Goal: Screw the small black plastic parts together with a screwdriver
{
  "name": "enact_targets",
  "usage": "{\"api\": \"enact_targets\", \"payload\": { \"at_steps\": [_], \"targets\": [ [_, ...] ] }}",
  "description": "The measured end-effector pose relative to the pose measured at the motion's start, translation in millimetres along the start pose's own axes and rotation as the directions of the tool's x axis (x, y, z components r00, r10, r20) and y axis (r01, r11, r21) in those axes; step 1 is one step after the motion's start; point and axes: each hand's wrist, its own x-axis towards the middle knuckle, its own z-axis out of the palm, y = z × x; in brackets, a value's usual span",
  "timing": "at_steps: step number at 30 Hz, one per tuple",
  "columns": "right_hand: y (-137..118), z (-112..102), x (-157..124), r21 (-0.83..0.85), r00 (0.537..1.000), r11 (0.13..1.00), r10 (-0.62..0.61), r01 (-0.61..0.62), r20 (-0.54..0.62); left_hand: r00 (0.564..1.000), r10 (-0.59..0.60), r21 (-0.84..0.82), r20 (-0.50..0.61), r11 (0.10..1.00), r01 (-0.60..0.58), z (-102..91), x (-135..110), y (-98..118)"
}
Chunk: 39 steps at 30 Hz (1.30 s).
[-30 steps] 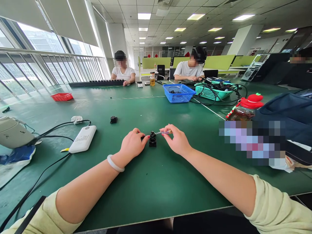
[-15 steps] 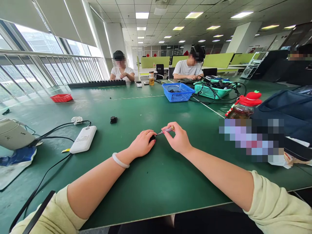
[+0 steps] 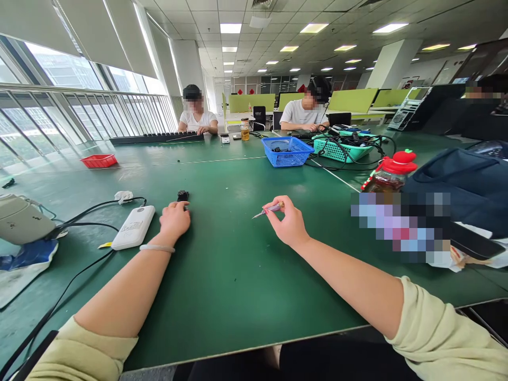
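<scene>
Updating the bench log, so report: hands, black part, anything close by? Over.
Left hand at black part, grip unclear. Right hand holding screwdriver, tip well away from black part. Power bank close by, left of left hand.

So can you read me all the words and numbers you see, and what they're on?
None can be read for sure.
White power bank: grey printing, too small.
Black chair at the back: pale marks, too blurred.
Wall sign far right: too blurred.
Screwdriver in the right hand: no words I can make out.
</scene>
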Motion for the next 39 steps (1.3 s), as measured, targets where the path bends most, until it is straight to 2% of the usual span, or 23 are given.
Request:
{"api": "enact_targets", "payload": {
  "at_steps": [2,4,12,16,19,23,28,33,39],
  "targets": [
    [0,0,0,0.003,1.0,1.0,0.005,-0.005,0.012,0.992,-0.117,0.017,-0.035,0.993,0.118,-7.2,9,-17],
    [0,1,0,0.009,1.0,1.0,0.011,-0.011,0.024,0.989,-0.137,0.038,-0.059,0.99,0.139,-10.8,13,-27],
    [1,2,-2,0.015,0.999,1.0,0.023,-0.024,0.026,0.99,-0.1,0.043,-0.099,0.994,0.104,-7.2,22,-31],
    [1,2,-2,0.015,1.0,1.0,0.012,-0.013,0.025,0.986,-0.086,-0.016,-0.141,0.996,0.084,-7.4,23,-32],
    [2,2,-1,0.012,1.0,1.0,0.004,-0.004,0.018,0.975,-0.114,-0.108,-0.19,0.99,0.095,-14.9,21,-31],
    [2,2,-1,0.013,1.0,1.0,0.002,-0.002,0.02,0.973,-0.201,-0.174,-0.112,0.968,0.18,-37.6,16,-35],
    [1,2,-2,0.013,1.0,1.0,-0.004,0.004,0.023,0.981,-0.194,-0.102,-0.023,0.976,0.19,-60.6,12,-46],
    [2,2,-2,0.013,1.0,1.0,0.008,-0.008,0.023,0.975,-0.222,-0.052,0.002,0.974,0.222,-59.5,13,-49],
    [2,3,-3,0.021,0.999,1.0,0.017,-0.018,0.032,0.963,-0.266,0.014,-0.045,0.964,0.267,-55.1,11,-48]
  ]
}}
